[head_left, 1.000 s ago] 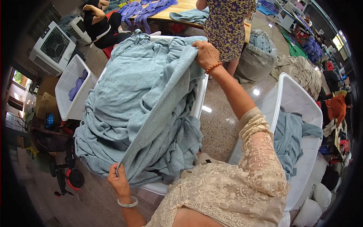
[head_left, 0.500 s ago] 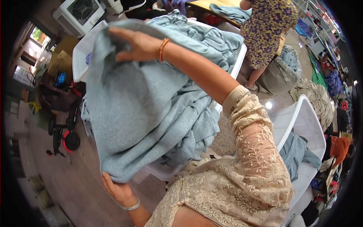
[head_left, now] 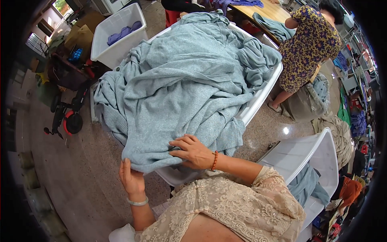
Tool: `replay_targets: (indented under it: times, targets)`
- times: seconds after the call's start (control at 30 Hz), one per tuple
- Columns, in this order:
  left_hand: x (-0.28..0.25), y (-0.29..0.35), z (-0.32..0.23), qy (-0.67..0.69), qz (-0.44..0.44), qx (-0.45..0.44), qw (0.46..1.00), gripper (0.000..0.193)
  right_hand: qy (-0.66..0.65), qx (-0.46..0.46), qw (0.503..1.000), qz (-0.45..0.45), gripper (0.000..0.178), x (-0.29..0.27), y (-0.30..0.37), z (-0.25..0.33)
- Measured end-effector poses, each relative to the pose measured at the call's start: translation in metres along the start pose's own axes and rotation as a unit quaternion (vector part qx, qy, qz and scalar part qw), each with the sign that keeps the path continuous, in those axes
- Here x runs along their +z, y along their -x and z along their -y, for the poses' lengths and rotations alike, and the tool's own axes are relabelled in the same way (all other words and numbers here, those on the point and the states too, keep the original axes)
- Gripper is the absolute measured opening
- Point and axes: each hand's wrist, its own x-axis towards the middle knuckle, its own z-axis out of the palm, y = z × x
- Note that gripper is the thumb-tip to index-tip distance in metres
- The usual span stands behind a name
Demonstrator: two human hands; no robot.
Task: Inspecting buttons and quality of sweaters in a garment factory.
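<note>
Pale-blue knit garment (head_left: 173,109), likely soft, limp; best lifted by seven-o'clock edge (head_left: 150,166), touching left hand (head_left: 132,180), cannot tell its grip; lies under unclenched grip of right hand (head_left: 197,155).

Top: one beige lace garment (head_left: 250,201), allover raised floral pattern, scrollwork along its curved edge, with a right sleeve (head_left: 278,187) in matching lace, gathered above a plain band. Left hand (head_left: 132,180): bare, one pale, smooth, rounded bangle (head_left: 137,201) at the wrist. Right hand (head_left: 192,153): bare, one orange-red beaded bracelet (head_left: 215,160) at the wrist.
</note>
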Motion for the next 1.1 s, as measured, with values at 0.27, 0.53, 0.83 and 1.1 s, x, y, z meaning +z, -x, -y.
replay_targets:
  times: [0.27, 0.53, 0.83, 1.1]
  targets:
    - [0.000, -0.012, -0.013, 0.046, 0.061, 0.097, 0.992, 0.020, -0.066, -0.018, 0.990, -0.125, 0.051, -0.031, 0.019, 0.009]
    - [-0.016, -0.015, -0.012, 0.027, 0.000, 0.048, 0.998, 0.035, -0.079, 0.014, 0.988, -0.129, 0.035, -0.022, 0.020, 0.012]
    - [-0.006, -0.013, -0.020, 0.023, 0.118, 0.092, 0.988, 0.036, -0.067, 0.084, 0.994, 0.014, 0.044, -0.029, 0.022, -0.011]
    - [0.040, 0.017, -0.023, 0.043, 0.294, 0.022, 0.955, 0.025, 0.046, 0.123, 0.962, -0.237, 0.068, -0.081, -0.010, -0.084]
